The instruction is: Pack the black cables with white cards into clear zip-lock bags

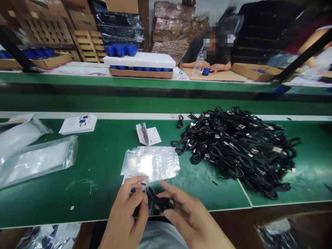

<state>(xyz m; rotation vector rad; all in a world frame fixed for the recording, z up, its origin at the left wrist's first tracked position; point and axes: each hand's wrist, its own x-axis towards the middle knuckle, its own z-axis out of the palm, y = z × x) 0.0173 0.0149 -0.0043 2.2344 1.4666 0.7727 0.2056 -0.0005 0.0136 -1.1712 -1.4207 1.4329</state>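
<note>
While our left hand [129, 212] pinches the top edge of a clear zip bag [151, 197] between thumb and fingers, our right hand [192, 221] curves partly open, its fingers touching a coiled black cable [162, 204] against the bag; we cannot tell whether the coil is inside. A stack of zip bags [150, 162] lies just ahead, beside a heap of black cables [233, 148].

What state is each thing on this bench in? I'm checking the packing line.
Left hand: gripping a small clear bag.
Right hand: pinching a coiled black cable.
Stack of clear zip bags: lying flat, fanned, unfilled.
Heap of black USB cables: coiled, piled and tangled together.
Booklet: partly open, pages fanned.
Loose black cable: small coil, apart from the heap.
</note>
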